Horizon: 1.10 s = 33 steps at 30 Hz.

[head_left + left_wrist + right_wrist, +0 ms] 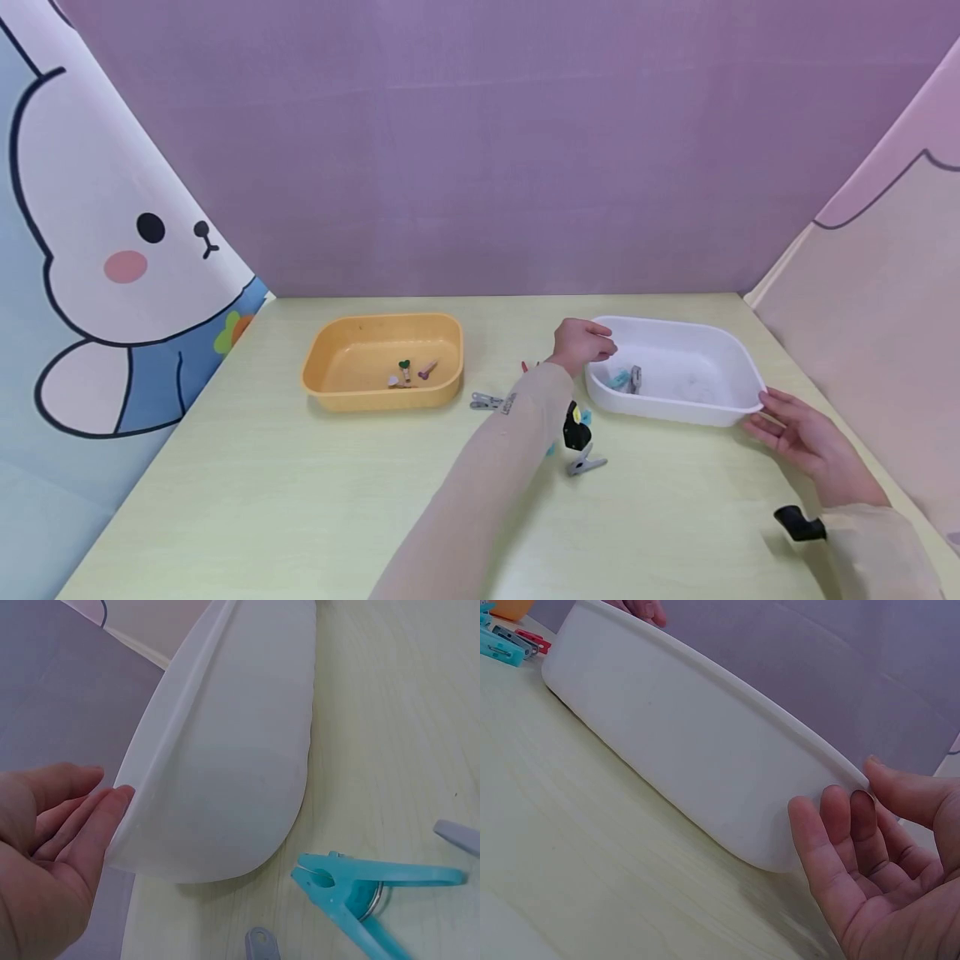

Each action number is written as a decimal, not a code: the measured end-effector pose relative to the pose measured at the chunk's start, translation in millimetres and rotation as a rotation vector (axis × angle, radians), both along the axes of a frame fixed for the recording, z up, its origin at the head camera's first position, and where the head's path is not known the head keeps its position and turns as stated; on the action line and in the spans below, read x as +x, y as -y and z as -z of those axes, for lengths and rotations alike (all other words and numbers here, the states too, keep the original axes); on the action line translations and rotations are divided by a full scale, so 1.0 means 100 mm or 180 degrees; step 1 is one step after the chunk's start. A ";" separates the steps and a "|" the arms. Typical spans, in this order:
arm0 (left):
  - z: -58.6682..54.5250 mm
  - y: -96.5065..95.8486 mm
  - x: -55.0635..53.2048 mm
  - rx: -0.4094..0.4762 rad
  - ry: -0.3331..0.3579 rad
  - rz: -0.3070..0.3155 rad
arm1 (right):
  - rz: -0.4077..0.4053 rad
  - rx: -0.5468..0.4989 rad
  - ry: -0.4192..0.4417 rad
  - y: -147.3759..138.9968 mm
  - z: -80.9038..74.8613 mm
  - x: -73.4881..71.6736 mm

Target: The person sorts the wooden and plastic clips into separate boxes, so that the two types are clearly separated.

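Note:
A white plastic basin [675, 408] stands at the right of the table, with a person's hands at its opposite ends. At its left end, the left hand [583, 343] pinches the rim; the left wrist view shows fingertips right on the edge. My right hand [813, 442] holds the near right corner, thumb at the rim and fingers against the outer wall in the right wrist view. Inside the basin lie a teal clip [618, 381] and a grey clip [636, 379]. A teal spring clip [352, 881] lies on the table close below the left hand.
A yellow basin [382, 402] with several small decorated clips [405, 371] stands at the left. Between the basins lie grey clips [486, 401] and a red clip [534, 640], partly hidden by the left arm. Another grey clip [587, 461] lies nearer the front.

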<state>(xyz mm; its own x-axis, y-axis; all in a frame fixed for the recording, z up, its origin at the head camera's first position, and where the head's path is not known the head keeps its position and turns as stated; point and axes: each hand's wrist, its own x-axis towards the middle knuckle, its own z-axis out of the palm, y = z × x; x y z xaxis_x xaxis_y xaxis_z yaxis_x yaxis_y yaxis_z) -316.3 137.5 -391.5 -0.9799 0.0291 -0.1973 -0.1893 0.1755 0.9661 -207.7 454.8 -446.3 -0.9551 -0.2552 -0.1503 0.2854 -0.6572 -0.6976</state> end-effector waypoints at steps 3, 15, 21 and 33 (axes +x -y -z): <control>-0.02 0.00 0.01 0.0029 0.0017 -0.0010 | 0.0001 -0.0005 -0.0006 0.00 0.00 -0.01; 0.00 0.07 0.09 0.0583 -0.0102 0.0167 | 0.0021 0.0017 0.0036 0.01 -0.01 0.01; 0.00 0.11 0.08 0.0984 -0.0085 0.0363 | 0.0018 0.0029 0.0019 0.00 -0.01 0.01; -0.08 0.35 0.12 0.0998 -0.0124 0.0727 | -0.0011 -0.0002 -0.0011 0.02 -0.02 0.02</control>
